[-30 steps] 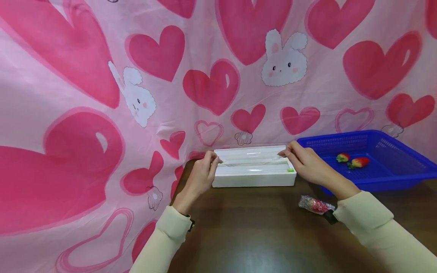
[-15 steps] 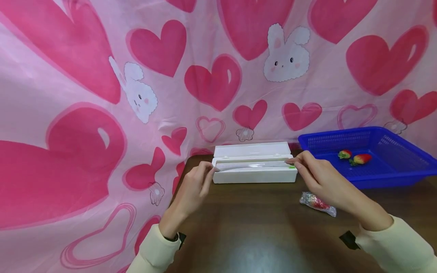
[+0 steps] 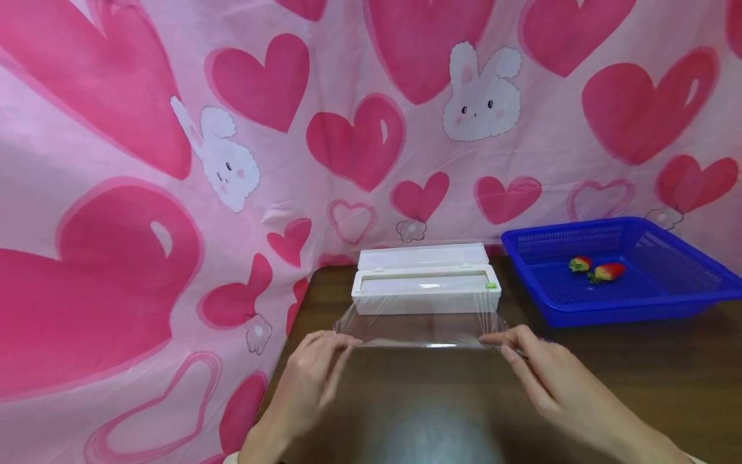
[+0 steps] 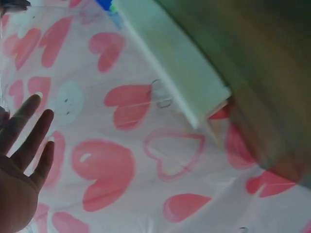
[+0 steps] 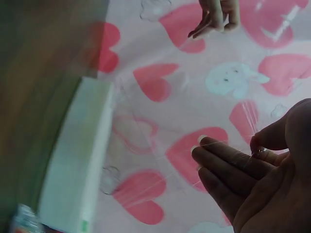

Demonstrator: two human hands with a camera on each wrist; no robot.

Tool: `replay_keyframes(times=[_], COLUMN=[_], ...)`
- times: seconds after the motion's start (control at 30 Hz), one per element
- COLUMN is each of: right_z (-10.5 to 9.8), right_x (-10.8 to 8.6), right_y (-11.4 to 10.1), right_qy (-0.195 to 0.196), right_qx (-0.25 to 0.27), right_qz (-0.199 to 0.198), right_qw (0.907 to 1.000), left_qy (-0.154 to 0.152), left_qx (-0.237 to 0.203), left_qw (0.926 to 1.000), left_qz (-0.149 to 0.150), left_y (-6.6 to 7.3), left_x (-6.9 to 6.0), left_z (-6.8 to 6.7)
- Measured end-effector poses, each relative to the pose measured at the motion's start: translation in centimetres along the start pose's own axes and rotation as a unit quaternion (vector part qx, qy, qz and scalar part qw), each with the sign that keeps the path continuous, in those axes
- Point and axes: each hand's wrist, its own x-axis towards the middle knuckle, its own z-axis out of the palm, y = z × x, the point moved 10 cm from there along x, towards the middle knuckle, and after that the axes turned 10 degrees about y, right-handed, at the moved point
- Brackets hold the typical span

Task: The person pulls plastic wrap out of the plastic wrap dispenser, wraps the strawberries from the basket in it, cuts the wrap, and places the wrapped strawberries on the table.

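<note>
Left hand (image 3: 307, 377) and right hand (image 3: 556, 377), bottom of head view, each pinch a near corner of clear film (image 3: 426, 327); it's stretched between them just below frame centre, reaching up to open white box (image 3: 426, 270). Blue basket (image 3: 643, 309) (two strawberries (image 3: 610, 272) inside) at right edge.

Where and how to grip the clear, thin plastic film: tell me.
Probably pinch the film at both corners of its straight near edge, coming from the near side: that edge is free, while the film runs back to the long white plastic box.
</note>
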Motion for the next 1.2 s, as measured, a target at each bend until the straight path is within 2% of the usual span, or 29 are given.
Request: replay_keyframes(times=[0.13, 0.2, 0.3, 0.37, 0.4, 0.5, 0.6, 0.7, 0.87, 0.93, 1.03, 1.13, 1.2], right_z=[1.4, 2.3, 3.5, 4.5, 5.1, 6.5, 7.4, 8.1, 9.2, 9.2, 8.8, 8.4, 8.2], right_x=[-3.0, -4.5, -6.6, -7.8, -8.4, -10.1, -11.7, -12.7, -13.5, -13.6, -13.3, -12.7, -12.4], right_y=[0.9, 1.8, 3.0, 4.0, 4.6, 6.3, 7.9, 8.5, 8.4, 8.2, 7.4, 6.6, 6.3], right_qy=[-0.031, -0.052, -0.073, -0.099, -0.123, -0.180, -0.228, -0.239, -0.261, -0.266, -0.251, -0.231, -0.228], right_qx=[0.003, 0.014, 0.012, 0.011, 0.025, 0.043, 0.040, 0.003, -0.055, -0.069, -0.099, -0.130, -0.135], right_qz=[0.029, 0.037, 0.042, 0.059, 0.081, 0.133, 0.187, 0.177, 0.114, 0.092, 0.042, -0.006, -0.020], right_qw=[0.9991, 0.9979, 0.9964, 0.9933, 0.9888, 0.9736, 0.9549, 0.9549, 0.9571, 0.9569, 0.9619, 0.9641, 0.9640], left_qy=[-0.002, -0.016, -0.042, -0.079, -0.092, -0.149, -0.194, -0.232, -0.276, -0.286, -0.304, -0.322, -0.329], left_qx=[0.031, 0.036, 0.020, 0.006, 0.002, 0.004, 0.002, -0.005, -0.009, -0.009, -0.005, 0.014, 0.030], left_qw=[0.9982, 0.9965, 0.9931, 0.9897, 0.9875, 0.9807, 0.9756, 0.9704, 0.9606, 0.9576, 0.9523, 0.9459, 0.9426], left_qz=[0.050, 0.073, 0.108, 0.119, 0.128, 0.127, 0.103, 0.069, 0.035, 0.032, 0.030, 0.039, 0.045], left_y=[1.6, 2.1, 2.9, 3.1, 3.3, 3.5, 3.4, 3.1, 2.6, 2.6, 2.6, 2.7, 2.7], left_x=[-2.3, -3.3, -4.7, -5.8, -6.3, -7.8, -9.0, -10.0, -10.9, -11.1, -11.1, -11.0, -10.9], left_z=[0.1, 0.6, 1.7, 2.8, 3.3, 5.1, 6.6, 7.7, 8.4, 8.4, 8.5, 8.6, 8.6])
